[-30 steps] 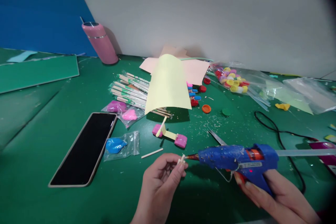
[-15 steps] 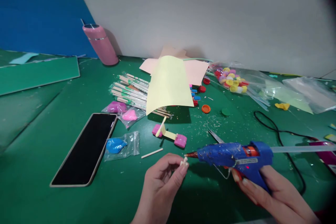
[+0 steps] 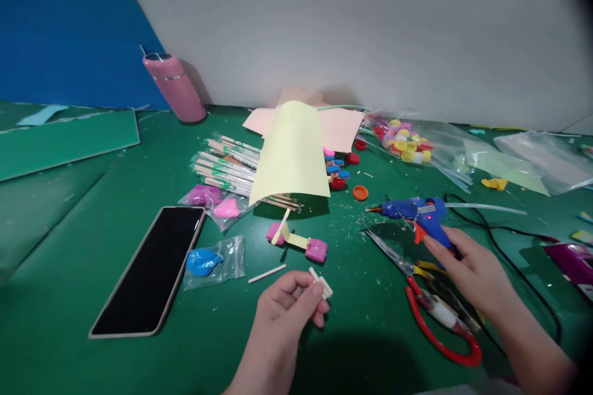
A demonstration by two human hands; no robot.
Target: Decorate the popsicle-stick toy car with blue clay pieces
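My left hand (image 3: 290, 308) is low in the middle, fingers pinched on a small piece of short pale sticks (image 3: 321, 282). My right hand (image 3: 472, 265) reaches out to the right and grips the handle of a blue glue gun (image 3: 412, 211), which stands on the green table (image 3: 92, 228) with its nozzle pointing left. Red-handled scissors (image 3: 430, 308) lie just under that hand. A small craft of two pink blocks joined by yellow strips (image 3: 296, 241) sits just beyond my left hand.
A black phone (image 3: 151, 268) lies at the left, beside bags of pink and blue pieces. Farther back are a bundle of sticks (image 3: 227, 163), curled yellow paper (image 3: 290, 154), loose bottle caps, a bag of caps (image 3: 407, 142) and a pink flask (image 3: 173, 86). A black cord (image 3: 504, 234) runs right.
My right hand has moved the glue gun away from the stick piece, up and to the right, and stood it on the table. The scissors now show. My left hand stays put.
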